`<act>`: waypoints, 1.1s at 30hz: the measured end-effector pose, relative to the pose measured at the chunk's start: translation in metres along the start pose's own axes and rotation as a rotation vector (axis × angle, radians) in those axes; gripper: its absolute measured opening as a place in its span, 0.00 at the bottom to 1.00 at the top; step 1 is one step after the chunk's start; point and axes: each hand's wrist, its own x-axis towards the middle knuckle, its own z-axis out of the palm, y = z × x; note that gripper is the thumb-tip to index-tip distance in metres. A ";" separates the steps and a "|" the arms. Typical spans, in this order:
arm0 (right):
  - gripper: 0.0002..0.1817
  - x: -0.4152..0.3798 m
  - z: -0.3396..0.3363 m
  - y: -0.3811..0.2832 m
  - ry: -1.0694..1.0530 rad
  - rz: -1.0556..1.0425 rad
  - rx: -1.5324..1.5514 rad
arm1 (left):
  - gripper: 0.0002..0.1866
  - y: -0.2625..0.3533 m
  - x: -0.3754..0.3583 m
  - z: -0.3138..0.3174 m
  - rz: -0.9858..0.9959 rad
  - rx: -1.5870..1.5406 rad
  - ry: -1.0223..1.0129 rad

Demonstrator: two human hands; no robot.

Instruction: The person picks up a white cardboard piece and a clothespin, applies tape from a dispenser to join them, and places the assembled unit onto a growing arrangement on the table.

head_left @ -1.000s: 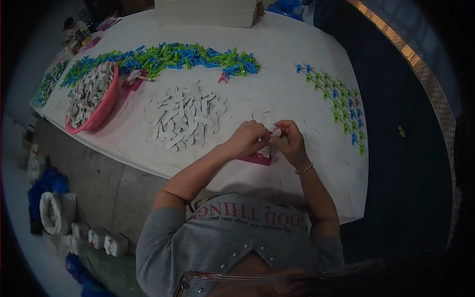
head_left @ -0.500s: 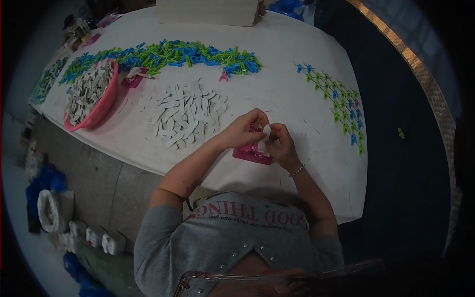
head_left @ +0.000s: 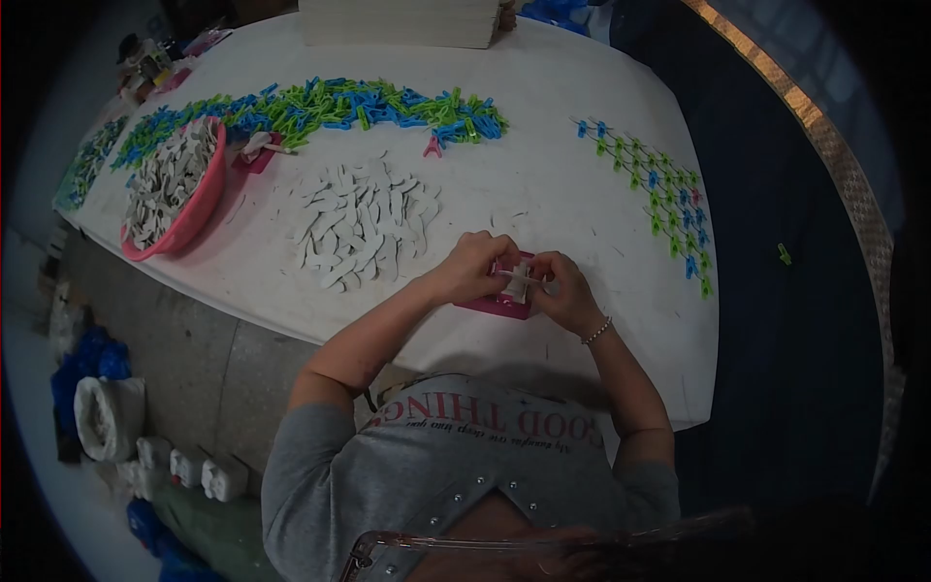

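My left hand (head_left: pixel 475 268) and my right hand (head_left: pixel 570 293) meet over a small magenta block (head_left: pixel 497 307) near the table's front edge. Stretched between the two sets of pinched fingers is a thin white strip (head_left: pixel 524 277). Another whitish piece (head_left: pixel 518 291) shows on the block, beneath the strip. The fingers cover much of the block's top. Left of my hands lies a spread of similar white, curved strips (head_left: pixel 364 228).
A pink basin (head_left: pixel 199 215) heaped with white strips stands at the left. Blue and green clothespins (head_left: pixel 330 105) form a long pile behind, with a pink clothespin (head_left: pixel 432 146) before it. More clothespins (head_left: pixel 667 199) sit in linked rows at right. A pale box (head_left: pixel 398 23) stands at the back.
The white piece was upright between my fingertips; now a strip lies level across both hands. My hands have lowered slightly over the block, and my right hand has shifted a little right.
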 end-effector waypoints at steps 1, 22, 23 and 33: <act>0.18 0.000 -0.002 -0.002 0.001 -0.013 -0.031 | 0.13 0.000 0.001 0.003 0.038 0.020 0.032; 0.16 0.115 -0.030 0.055 -0.110 0.257 -0.014 | 0.13 -0.019 0.011 -0.007 -0.023 -0.236 0.387; 0.16 0.131 -0.023 0.067 -0.115 0.248 -0.029 | 0.14 -0.022 0.010 -0.009 -0.036 -0.236 0.404; 0.19 0.282 0.023 0.105 0.186 0.608 -0.351 | 0.13 -0.030 0.010 -0.016 -0.022 -0.247 0.470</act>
